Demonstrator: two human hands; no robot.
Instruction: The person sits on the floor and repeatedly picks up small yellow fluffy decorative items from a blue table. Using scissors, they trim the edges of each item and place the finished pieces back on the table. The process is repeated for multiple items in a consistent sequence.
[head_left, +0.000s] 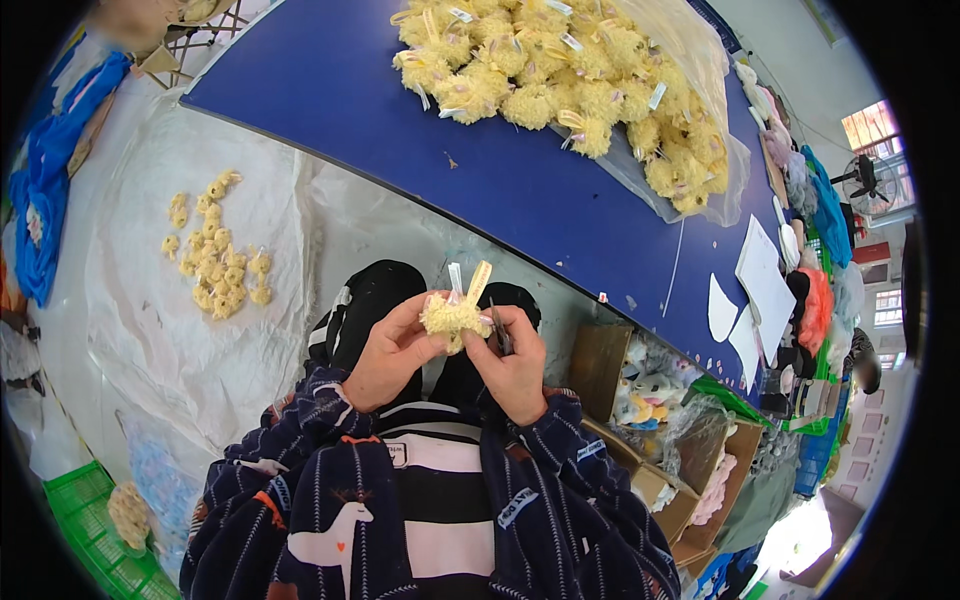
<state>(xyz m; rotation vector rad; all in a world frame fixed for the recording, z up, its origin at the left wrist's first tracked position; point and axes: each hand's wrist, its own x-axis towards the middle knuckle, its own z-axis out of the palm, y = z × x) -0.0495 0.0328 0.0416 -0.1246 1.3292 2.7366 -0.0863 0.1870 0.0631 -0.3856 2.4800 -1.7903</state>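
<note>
Above my lap, both hands pinch a small fluffy yellow plush piece point(452, 317). A white tag and a yellow ribbon loop stand up from its top. My left hand point(398, 345) grips its left side, thumb in front. My right hand point(512, 362) has its thumb and fingertips on the right side. Against the right fingers lies a dark metal tool point(501, 328), perhaps small scissors; most of it is hidden. On the blue table point(370, 110) ahead, a big heap of similar yellow plush pieces point(530, 100) spreads over a clear plastic bag point(735, 175).
To the left, several finished-looking yellow pieces point(215, 262) lie on a white sheet point(130, 330) on the floor. Cardboard boxes point(600, 370) with plush parts stand under the table's edge at right. White paper sheets point(765, 275) rest on the table's right end. A green crate point(85, 520) sits lower left.
</note>
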